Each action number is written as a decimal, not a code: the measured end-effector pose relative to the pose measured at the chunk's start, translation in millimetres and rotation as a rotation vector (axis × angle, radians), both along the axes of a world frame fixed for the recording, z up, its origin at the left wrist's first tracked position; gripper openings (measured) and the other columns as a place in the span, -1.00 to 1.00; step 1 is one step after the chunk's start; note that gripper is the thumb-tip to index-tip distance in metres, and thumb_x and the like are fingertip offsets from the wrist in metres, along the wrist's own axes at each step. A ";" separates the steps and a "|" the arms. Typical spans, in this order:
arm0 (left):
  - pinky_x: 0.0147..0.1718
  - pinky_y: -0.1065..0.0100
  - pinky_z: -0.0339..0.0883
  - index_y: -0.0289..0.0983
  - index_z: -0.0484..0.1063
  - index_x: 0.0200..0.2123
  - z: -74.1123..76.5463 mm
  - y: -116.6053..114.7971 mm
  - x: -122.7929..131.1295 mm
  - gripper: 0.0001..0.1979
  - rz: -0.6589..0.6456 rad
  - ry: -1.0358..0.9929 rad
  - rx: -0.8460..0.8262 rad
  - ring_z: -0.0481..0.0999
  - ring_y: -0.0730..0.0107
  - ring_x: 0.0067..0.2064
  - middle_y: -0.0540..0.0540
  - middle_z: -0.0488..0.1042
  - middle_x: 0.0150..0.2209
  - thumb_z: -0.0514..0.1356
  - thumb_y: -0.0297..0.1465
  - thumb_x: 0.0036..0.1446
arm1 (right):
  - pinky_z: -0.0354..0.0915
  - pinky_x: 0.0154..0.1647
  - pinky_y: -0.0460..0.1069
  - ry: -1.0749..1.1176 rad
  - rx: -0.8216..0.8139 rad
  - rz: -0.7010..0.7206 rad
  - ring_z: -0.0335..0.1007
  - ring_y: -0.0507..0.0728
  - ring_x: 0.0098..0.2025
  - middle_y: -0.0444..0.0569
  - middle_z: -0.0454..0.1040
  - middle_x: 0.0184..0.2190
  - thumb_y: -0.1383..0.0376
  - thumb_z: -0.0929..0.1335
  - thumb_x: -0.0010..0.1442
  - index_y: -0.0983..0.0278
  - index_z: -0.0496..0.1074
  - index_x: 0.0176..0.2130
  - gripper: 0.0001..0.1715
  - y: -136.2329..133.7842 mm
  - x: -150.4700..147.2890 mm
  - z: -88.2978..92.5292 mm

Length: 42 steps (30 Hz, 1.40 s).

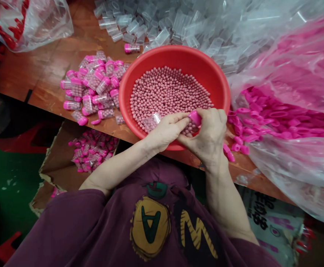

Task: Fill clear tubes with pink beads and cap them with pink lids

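Over the near side of a red bowl (225, 89) full of small pink beads (167, 89), my two hands meet. My right hand (212, 129) is closed with a pink cap (195, 118) between its fingers. The fingertips of my left hand (167, 129) reach the cap from the left and are pressed together; anything they grip is hidden. A clear plastic tube (153, 121) shows on the beads beside my left hand, and I cannot tell whether the hand touches it.
Left of the bowl lies a heap of capped bead bottles (95, 85), with more in a cardboard box (56, 159) below. Clear empty tubes (162, 26) are piled behind. Pink caps (275, 115) spill from a plastic bag (303, 163) at right. Another bag (48, 26) holds red pieces.
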<state>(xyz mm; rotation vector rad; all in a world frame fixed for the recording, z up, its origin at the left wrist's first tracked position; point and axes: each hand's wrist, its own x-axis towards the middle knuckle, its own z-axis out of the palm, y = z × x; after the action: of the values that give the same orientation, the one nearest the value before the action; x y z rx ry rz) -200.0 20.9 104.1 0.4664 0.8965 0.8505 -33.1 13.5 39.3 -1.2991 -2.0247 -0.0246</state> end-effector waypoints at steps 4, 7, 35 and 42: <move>-0.26 0.47 0.43 -0.36 0.60 -0.28 -1.2 3.7 0.7 -0.72 0.011 -0.003 -0.015 0.49 0.56 -0.43 -0.01 0.58 -0.44 0.16 -0.64 0.49 | 0.45 0.15 0.45 0.032 -0.095 -0.022 0.52 0.43 0.01 0.12 0.58 -0.05 -0.04 0.57 0.14 0.16 0.48 0.21 -0.26 -0.9 -2.4 2.6; -0.24 0.42 0.47 -0.38 0.63 -0.11 -4.5 2.6 3.3 -0.77 0.010 -0.024 -0.010 0.53 0.50 -0.42 -0.07 0.65 -0.37 0.14 -0.57 0.52 | 0.49 0.21 0.45 0.076 -0.085 -0.006 0.55 0.47 0.18 0.21 0.59 0.19 -0.05 0.58 0.18 0.13 0.33 0.44 -0.01 -0.5 -4.8 0.6; -0.05 0.29 0.55 -0.30 0.61 0.10 -20.7 48.7 -82.7 -0.61 0.044 0.607 0.488 0.67 0.27 -0.01 -0.20 0.69 0.06 0.37 -0.51 0.18 | 0.60 0.04 0.14 0.546 -0.570 0.185 0.70 0.22 -0.06 0.02 0.73 -0.07 0.19 0.48 0.36 0.18 0.54 0.04 -0.73 39.8 -49.6 13.4; -0.07 0.32 0.48 -0.30 0.59 -0.26 -15.1 48.0 -44.8 -0.91 -0.012 0.403 0.551 0.57 0.37 -0.16 -0.04 0.59 -0.25 0.42 -0.43 0.24 | 0.67 0.15 0.20 0.817 -0.547 0.251 0.74 0.21 -0.01 -0.05 0.75 -0.06 0.07 0.58 0.31 0.11 0.57 -0.03 -0.69 29.3 -37.3 22.1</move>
<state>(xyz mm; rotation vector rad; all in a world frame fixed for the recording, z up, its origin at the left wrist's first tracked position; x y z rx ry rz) -244.8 68.9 89.0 1.1516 1.0189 1.0107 -70.3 42.8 61.4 -1.0782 -1.4778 1.0633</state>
